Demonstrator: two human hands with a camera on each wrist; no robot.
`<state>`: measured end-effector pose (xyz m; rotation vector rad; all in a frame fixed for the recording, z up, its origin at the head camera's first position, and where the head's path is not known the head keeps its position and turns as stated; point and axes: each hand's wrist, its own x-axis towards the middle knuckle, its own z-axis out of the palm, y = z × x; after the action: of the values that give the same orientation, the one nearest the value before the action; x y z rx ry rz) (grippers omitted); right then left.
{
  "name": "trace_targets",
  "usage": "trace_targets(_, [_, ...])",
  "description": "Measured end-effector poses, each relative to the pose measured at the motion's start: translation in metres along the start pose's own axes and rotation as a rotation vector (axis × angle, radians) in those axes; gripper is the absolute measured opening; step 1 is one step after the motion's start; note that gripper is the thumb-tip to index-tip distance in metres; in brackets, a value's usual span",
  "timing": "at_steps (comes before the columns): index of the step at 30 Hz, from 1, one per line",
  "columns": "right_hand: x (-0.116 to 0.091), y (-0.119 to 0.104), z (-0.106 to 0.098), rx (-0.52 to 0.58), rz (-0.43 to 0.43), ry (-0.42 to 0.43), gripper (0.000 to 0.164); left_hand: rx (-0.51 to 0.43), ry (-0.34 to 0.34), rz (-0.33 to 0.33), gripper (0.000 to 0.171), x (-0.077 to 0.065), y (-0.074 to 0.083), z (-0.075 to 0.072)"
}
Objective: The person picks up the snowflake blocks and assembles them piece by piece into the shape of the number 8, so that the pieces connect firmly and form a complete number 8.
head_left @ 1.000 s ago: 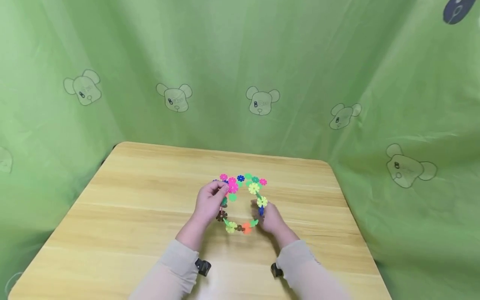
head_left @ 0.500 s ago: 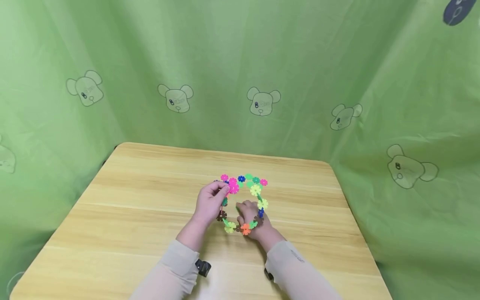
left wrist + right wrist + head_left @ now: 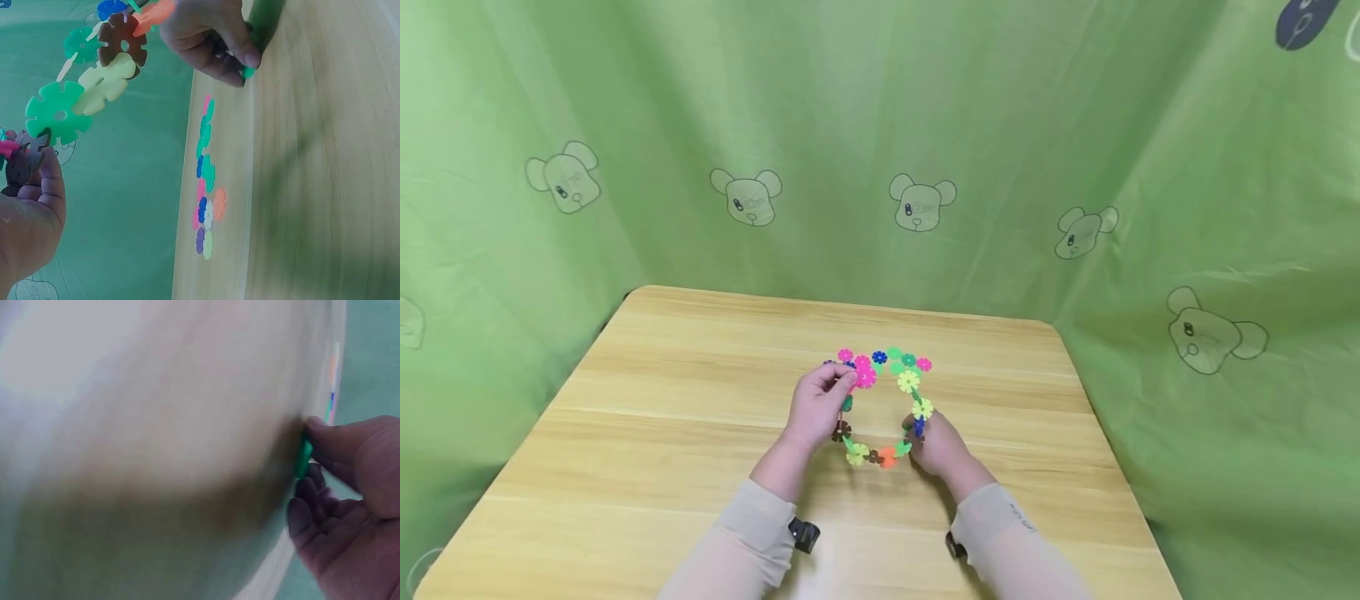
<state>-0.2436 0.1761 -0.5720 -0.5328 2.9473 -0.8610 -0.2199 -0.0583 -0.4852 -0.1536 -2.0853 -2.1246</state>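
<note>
My left hand (image 3: 815, 404) pinches a chain of slotted flower-shaped plastic discs near its pink discs (image 3: 865, 377). The chain hangs in a loop above the table, with yellow discs (image 3: 908, 381) on its right side and an orange disc (image 3: 887, 457) at the bottom. In the left wrist view, a brown disc (image 3: 123, 45) and a green disc (image 3: 58, 112) belong to the chain. My right hand (image 3: 942, 446) is just behind the loop's lower right. Between its thumb and fingers it pinches a loose green disc (image 3: 304, 457), seen nearly edge-on.
Several loose discs (image 3: 206, 175) in pink, blue, green, orange and other colours lie in a cluster on the wooden table (image 3: 700, 350), beyond the hands. Green curtains (image 3: 850, 100) with printed bear heads surround the table's far side and both sides.
My right hand reached left behind the loop to a green disc on the table, took it, and drew back right with it. The left hand has stayed nearly still with the chain.
</note>
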Motion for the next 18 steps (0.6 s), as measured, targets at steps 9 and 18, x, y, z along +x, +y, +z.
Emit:
trace_targets(9, [0.007, 0.001, -0.045, 0.284, 0.277, 0.197, 0.010, 0.038, -0.021, 0.019, 0.013, 0.002, -0.003, 0.002])
trace_targets(18, [0.004, -0.063, -0.094, 0.539, -0.075, 0.396, 0.014, 0.029, -0.019, 0.000, 0.011, 0.003, -0.003, 0.005])
